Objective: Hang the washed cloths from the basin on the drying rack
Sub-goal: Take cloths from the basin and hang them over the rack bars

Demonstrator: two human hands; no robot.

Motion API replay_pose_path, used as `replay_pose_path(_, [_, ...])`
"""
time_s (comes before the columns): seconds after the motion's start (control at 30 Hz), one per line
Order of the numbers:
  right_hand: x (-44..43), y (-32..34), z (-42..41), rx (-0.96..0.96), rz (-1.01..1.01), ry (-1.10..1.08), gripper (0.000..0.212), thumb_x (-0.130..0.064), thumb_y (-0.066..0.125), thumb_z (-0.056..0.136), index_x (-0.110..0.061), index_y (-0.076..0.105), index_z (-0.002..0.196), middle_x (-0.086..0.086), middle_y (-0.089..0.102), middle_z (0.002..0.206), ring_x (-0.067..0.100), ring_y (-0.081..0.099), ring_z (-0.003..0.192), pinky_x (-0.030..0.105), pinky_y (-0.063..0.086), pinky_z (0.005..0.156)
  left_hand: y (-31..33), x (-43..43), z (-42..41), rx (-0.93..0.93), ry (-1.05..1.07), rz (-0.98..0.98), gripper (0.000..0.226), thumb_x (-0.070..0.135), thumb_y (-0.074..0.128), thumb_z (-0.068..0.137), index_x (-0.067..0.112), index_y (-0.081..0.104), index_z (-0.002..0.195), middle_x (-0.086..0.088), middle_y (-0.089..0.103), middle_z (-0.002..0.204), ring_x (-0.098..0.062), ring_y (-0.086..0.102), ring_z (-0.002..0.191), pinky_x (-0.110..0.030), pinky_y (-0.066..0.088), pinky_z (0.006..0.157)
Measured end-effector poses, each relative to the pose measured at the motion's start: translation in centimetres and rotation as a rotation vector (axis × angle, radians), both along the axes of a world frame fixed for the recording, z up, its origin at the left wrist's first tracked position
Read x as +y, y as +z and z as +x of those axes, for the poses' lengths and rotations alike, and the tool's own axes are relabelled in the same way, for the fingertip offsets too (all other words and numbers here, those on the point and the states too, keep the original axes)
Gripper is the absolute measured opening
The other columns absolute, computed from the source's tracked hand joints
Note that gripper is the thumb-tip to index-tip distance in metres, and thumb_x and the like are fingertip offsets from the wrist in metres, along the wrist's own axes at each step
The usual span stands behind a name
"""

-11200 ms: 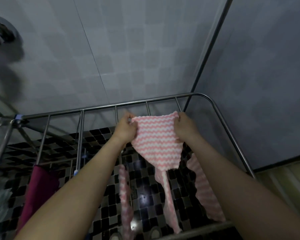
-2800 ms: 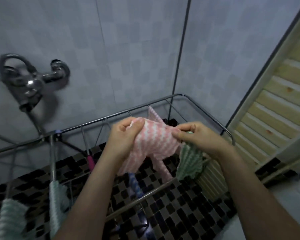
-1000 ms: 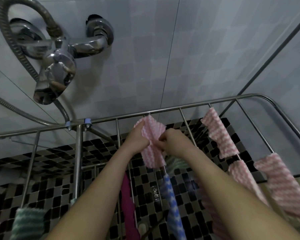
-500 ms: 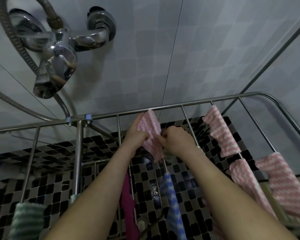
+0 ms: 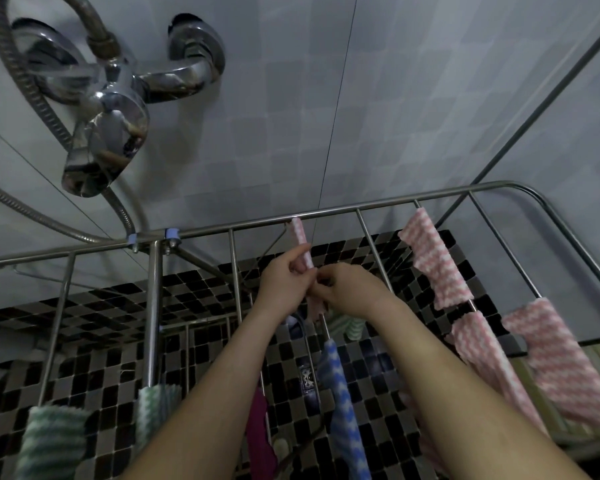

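Both hands close on one pink striped cloth [image 5: 300, 237]: our left hand [image 5: 284, 282] curls fingers and thumb round it, and our right hand [image 5: 350, 289] pinches the same cloth just beside the left, knuckles almost touching.

Nearer to us than the hands, under our wrists, a blue cloth [image 5: 340, 393] and a magenta cloth [image 5: 258, 427] hang from the rods. Two green cloths [image 5: 49, 441] hang low to the left of the left hand.

Half a second ago the pink cloth showed as a broad face spread between our two hands. Now we see only a narrow strip lying along one rod [image 5: 324, 327] of the drying rack [image 5: 361, 206]. It runs from our grip up toward the far rail, and a short end shows below the hands. We judge it is now folded over the rod, so this hanging is all but done. What remains is to let go and see that it stays.

To the right of the right hand, three more pink cloths [image 5: 433, 261] already hang. Beyond the hands, high to the left, a chrome shower tap [image 5: 108, 109] juts from the tiled wall. No basin is in sight, so we cannot tell how many cloths are left.
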State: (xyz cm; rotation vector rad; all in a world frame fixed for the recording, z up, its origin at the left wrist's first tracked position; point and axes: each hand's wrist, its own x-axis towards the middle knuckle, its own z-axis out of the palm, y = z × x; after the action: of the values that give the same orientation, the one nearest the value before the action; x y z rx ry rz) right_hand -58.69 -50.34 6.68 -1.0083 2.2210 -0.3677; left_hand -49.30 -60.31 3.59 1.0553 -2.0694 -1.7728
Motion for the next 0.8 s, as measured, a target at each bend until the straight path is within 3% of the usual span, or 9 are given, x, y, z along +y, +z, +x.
replay_pose_path(0.1, [0.8, 0.5, -0.6, -0.154, -0.096, -0.114, 0.033, -0.043, 0.064, 0.087, -0.025, 0.063, 0.114, -0.003, 0.069, 0.106, 0.011, 0.065, 0.092, 0.035, 0.054, 0.085, 0.1, -0.1, -0.1, -0.017, 0.003, -0.009, 0.052, 0.009, 0.068, 0.087, 0.025, 0.055, 0.135, 0.002, 0.059, 0.093, -0.015, 0.061, 0.089, -0.039, 0.056, 0.088])
replay_pose_path(0.2, [2.6, 2.6, -1.5, -0.297, -0.157, -0.239, 0.027, -0.03, 0.07, 0.085, -0.02, 0.062, 0.108, 0.001, 0.063, 0.103, 0.014, 0.061, 0.088, 0.029, 0.05, 0.071, 0.7, 0.2, -0.4, -0.087, 0.004, -0.156, 0.052, 0.014, 0.071, 0.085, 0.022, 0.055, 0.133, 0.004, 0.054, 0.091, -0.01, 0.056, 0.08, -0.024, 0.051, 0.074])
replay_pose_path(0.3, [4.8, 4.8, -2.2, -0.447, -0.233, -0.289, 0.023, -0.012, 0.069, 0.086, -0.016, 0.061, 0.108, 0.006, 0.061, 0.092, 0.014, 0.061, 0.077, 0.026, 0.052, 0.067, 2.1, 1.0, -0.1, -0.027, -0.029, -0.338, 0.049, 0.018, 0.071, 0.084, 0.023, 0.057, 0.131, 0.002, 0.051, 0.112, -0.013, 0.055, 0.101, -0.024, 0.045, 0.085])
replay_pose_path(0.37, [5.9, 5.9, -2.2, -0.566, -0.343, -0.309, 0.017, -0.006, 0.063, 0.091, -0.01, 0.062, 0.108, 0.01, 0.064, 0.085, 0.013, 0.064, 0.074, 0.022, 0.053, 0.066, 3.2, 1.7, -0.2, 0.077, -0.211, -0.225, 0.048, 0.016, 0.067, 0.084, 0.023, 0.057, 0.13, 0.005, 0.057, 0.122, -0.011, 0.055, 0.114, -0.031, 0.047, 0.098])
replay_pose_path(0.43, [6.6, 7.2, -1.9, -0.603, -0.464, -0.357, 0.013, -0.009, 0.057, 0.095, -0.007, 0.065, 0.105, 0.01, 0.069, 0.086, 0.014, 0.068, 0.077, 0.025, 0.057, 0.07, 4.2, 2.9, -0.1, 0.105, -0.418, 0.029, 0.047, 0.021, 0.061, 0.081, 0.026, 0.059, 0.128, 0.004, 0.065, 0.121, -0.01, 0.06, 0.113, -0.033, 0.05, 0.097])
replay_pose_path(0.57, [7.8, 9.3, -2.2, -0.538, -0.708, -0.542, 0.02, -0.017, 0.047, 0.101, -0.013, 0.064, 0.09, 0.005, 0.066, 0.075, 0.015, 0.063, 0.069, 0.034, 0.052, 0.068, 5.5, 4.3, 0.5, 0.154, -0.52, 0.295, 0.033, 0.035, 0.063, 0.087, 0.014, 0.07, 0.111, -0.004, 0.072, 0.109, -0.017, 0.067, 0.102, -0.031, 0.051, 0.091])
replay_pose_path(0.63, [8.3, 9.7, -2.7, -0.39, -0.746, -0.572, 0.023, -0.026, 0.045, 0.102, -0.019, 0.06, 0.086, 0.008, 0.061, 0.078, 0.018, 0.057, 0.069, 0.035, 0.046, 0.065, 5.7, 4.5, 1.0, 0.217, -0.535, 0.3, 0.035, 0.035, 0.064, 0.085, 0.007, 0.071, 0.105, -0.007, 0.072, 0.103, -0.018, 0.067, 0.096, -0.029, 0.052, 0.088])
replay_pose_path(0.73, [9.1, 10.2, -3.1, -0.095, -0.746, -0.552, 0.023, -0.033, 0.041, 0.101, -0.025, 0.053, 0.084, 0.004, 0.053, 0.072, 0.019, 0.051, 0.065, 0.036, 0.041, 0.06, 6.0, 4.9, 1.3, 0.249, -0.476, 0.245, 0.015, 0.025, 0.067, 0.087, 0.012, 0.074, 0.088, -0.004, 0.072, 0.087, -0.017, 0.066, 0.083, -0.03, 0.051, 0.079])
replay_pose_path(0.8, [9.7, 10.9, -3.0, -0.003, -0.735, -0.532, 0.022, -0.035, 0.041, 0.102, -0.025, 0.05, 0.084, 0.001, 0.047, 0.067, 0.016, 0.048, 0.06, 0.035, 0.043, 0.054, 6.2, 5.2, 1.2, 0.288, -0.364, 0.293, 0.024, 0.033, 0.064, 0.089, 0.012, 0.074, 0.081, -0.006, 0.07, 0.083, -0.019, 0.065, 0.08, -0.032, 0.049, 0.077])
